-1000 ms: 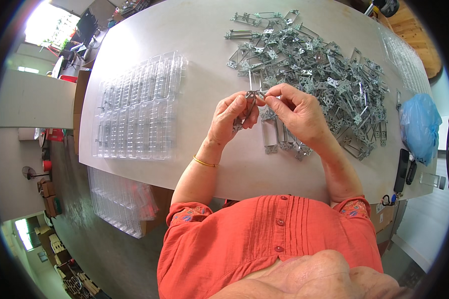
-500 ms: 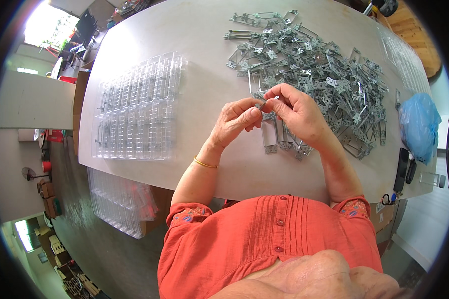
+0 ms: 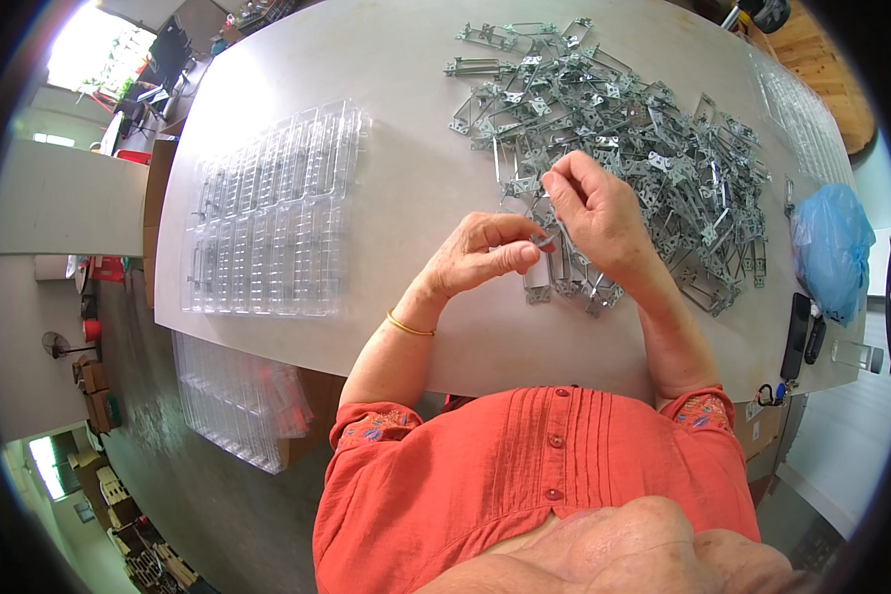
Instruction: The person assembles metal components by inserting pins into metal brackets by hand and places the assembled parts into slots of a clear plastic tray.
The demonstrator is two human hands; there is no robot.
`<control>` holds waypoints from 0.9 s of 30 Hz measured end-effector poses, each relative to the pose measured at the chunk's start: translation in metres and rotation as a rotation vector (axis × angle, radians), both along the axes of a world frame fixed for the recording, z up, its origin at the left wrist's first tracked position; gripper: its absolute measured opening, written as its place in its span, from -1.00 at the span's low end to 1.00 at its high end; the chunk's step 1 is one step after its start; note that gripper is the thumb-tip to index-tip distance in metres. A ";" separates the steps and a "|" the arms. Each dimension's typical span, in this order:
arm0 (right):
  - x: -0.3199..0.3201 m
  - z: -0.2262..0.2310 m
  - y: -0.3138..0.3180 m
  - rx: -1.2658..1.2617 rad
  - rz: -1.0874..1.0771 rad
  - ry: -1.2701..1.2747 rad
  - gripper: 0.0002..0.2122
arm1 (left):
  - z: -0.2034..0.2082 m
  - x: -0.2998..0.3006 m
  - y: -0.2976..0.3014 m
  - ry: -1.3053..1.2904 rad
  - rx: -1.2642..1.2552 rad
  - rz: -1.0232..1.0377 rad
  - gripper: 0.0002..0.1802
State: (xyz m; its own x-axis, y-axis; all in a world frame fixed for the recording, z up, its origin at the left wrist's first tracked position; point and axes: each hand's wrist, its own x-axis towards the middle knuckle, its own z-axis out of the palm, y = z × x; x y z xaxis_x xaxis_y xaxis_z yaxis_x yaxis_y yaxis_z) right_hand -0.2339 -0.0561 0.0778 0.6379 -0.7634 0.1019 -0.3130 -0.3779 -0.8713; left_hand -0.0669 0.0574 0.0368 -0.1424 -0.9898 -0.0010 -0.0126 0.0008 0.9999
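My left hand [image 3: 480,255] is in front of the pile, with a small grey metal bracket [image 3: 544,241] at the tips of its thumb and forefinger. Just to the right and slightly farther away, my right hand [image 3: 604,220] has its fingers curled closed; what they hold, if anything, is hidden. Beyond both hands spreads a heap of grey metal brackets [image 3: 653,163], long narrow frames with holed end plates. Several of these brackets lie right under and beside my right hand.
Clear plastic trays [image 3: 272,213] with rows of slots lie on the table's left. Another clear tray [image 3: 802,119] is at the far right. A blue plastic bag [image 3: 832,252], a black phone-like object [image 3: 795,337] and a glass [image 3: 856,356] stand along the right edge. Stacked trays [image 3: 238,401] sit below the table.
My hands, together before, have drawn apart. The right one has moved up and right, and the left one slightly right and down, with its fingers more stretched.
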 end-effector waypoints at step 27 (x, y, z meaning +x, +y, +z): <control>-0.009 0.013 0.003 0.240 0.186 0.037 -0.87 | -0.006 0.004 -0.005 0.055 -0.071 0.388 -0.58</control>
